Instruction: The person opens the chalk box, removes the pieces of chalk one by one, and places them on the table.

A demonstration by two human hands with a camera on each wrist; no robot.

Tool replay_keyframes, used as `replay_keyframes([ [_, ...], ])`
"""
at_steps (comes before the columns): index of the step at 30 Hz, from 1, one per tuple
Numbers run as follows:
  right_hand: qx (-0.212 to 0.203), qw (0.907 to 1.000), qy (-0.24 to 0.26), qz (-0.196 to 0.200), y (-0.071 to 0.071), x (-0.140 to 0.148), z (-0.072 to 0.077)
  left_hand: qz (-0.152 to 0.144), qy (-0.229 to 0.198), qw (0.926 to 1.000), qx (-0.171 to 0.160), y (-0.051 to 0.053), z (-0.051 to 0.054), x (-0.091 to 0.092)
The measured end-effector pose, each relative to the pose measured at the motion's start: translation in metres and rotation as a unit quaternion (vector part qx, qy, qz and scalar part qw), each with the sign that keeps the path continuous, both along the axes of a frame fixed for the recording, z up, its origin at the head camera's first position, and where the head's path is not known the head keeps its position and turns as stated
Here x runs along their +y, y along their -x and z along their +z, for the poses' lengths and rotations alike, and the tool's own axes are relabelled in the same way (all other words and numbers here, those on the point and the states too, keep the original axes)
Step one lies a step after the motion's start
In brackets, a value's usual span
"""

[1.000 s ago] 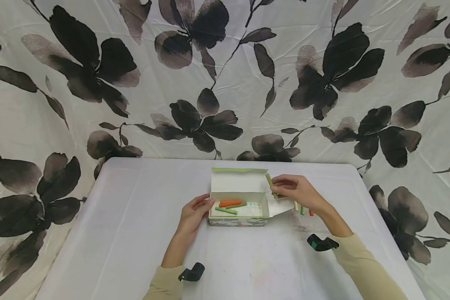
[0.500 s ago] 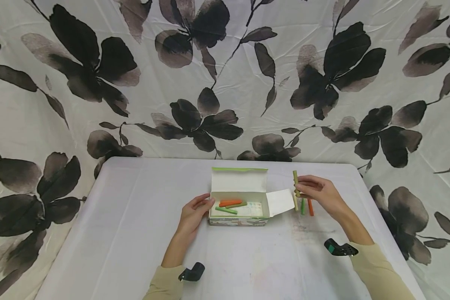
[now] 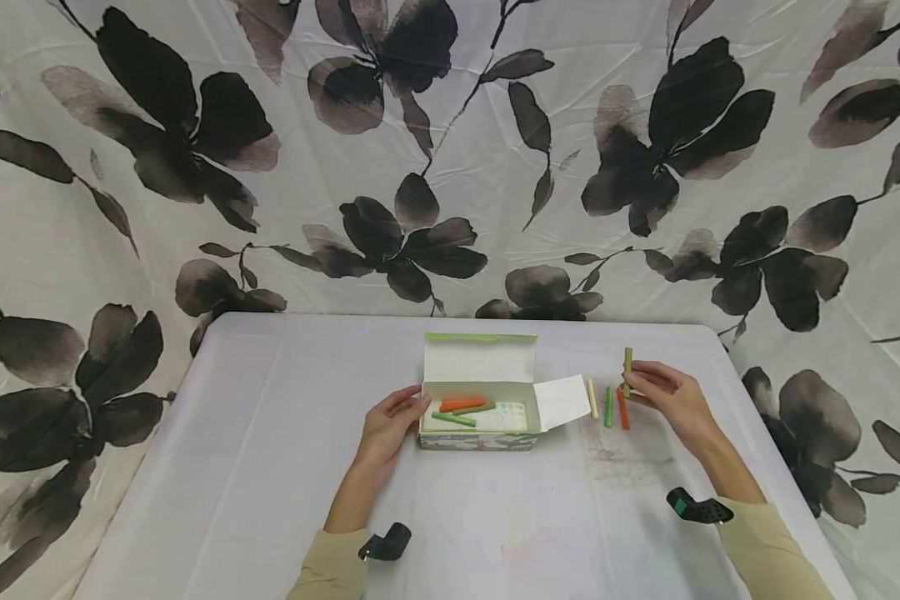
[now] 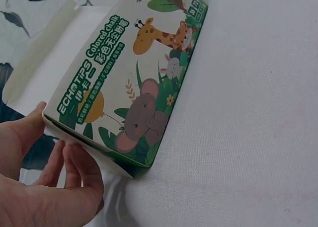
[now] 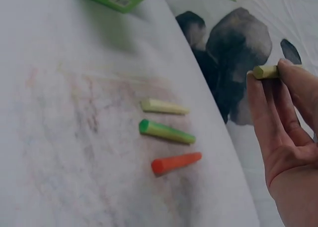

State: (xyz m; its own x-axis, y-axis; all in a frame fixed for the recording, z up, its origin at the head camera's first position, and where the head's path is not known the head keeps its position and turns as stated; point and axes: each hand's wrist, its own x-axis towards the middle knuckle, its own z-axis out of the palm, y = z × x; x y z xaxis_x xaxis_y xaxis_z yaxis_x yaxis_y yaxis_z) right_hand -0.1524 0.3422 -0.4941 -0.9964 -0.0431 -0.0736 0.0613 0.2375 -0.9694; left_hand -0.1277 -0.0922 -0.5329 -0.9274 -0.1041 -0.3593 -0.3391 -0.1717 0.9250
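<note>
A cardboard chalk box (image 3: 480, 443), printed with animals and labelled colored chalk (image 4: 144, 88), stands with its lid up. Inside it lie an orange chalk (image 3: 462, 402), an olive chalk (image 3: 476, 408) and a green chalk (image 3: 453, 419). My left hand (image 3: 390, 425) holds the box at its left end, thumb by the upper corner. Between thumb and fingertips, my right hand (image 3: 671, 398) pinches an olive-yellow chalk stick (image 3: 627, 367), raised above the table. Below it on the cloth lie a pale yellow chalk (image 5: 164, 107), a green chalk (image 5: 166, 131) and an orange chalk (image 5: 176, 162), side by side.
The box's white side flap (image 3: 561, 402) sticks out to the right, near the pale yellow chalk. Smudges of chalk dust (image 3: 622, 462) mark the white tablecloth (image 3: 270, 433). A floral curtain (image 3: 450, 150) hangs behind the table.
My right hand has moved right with the olive-yellow chalk, from beside the open lid past the flap to above the orange chalk on the table. The left hand stays at the box.
</note>
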Motion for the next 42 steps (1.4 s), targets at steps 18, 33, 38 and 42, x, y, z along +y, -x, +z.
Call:
replay_keyframes([
  [18,-0.099,0.9862,-0.115,-0.066,-0.015,0.024,-0.033,0.013,0.010,0.9999,-0.003,0.003,-0.001,0.001],
  [33,-0.068,0.9660,-0.234,-0.085,-0.013,0.008,-0.036,-0.009,-0.023,0.9997,0.001,0.000,0.000,0.002],
  [38,-0.052,0.9608,-0.260,-0.082,-0.013,0.007,-0.031,0.009,-0.003,0.9999,-0.005,0.000,0.000,0.002],
  [42,-0.027,0.9600,-0.267,-0.079,-0.010,0.004,-0.020,0.002,-0.010,0.9999,-0.001,0.000,0.000,0.001],
])
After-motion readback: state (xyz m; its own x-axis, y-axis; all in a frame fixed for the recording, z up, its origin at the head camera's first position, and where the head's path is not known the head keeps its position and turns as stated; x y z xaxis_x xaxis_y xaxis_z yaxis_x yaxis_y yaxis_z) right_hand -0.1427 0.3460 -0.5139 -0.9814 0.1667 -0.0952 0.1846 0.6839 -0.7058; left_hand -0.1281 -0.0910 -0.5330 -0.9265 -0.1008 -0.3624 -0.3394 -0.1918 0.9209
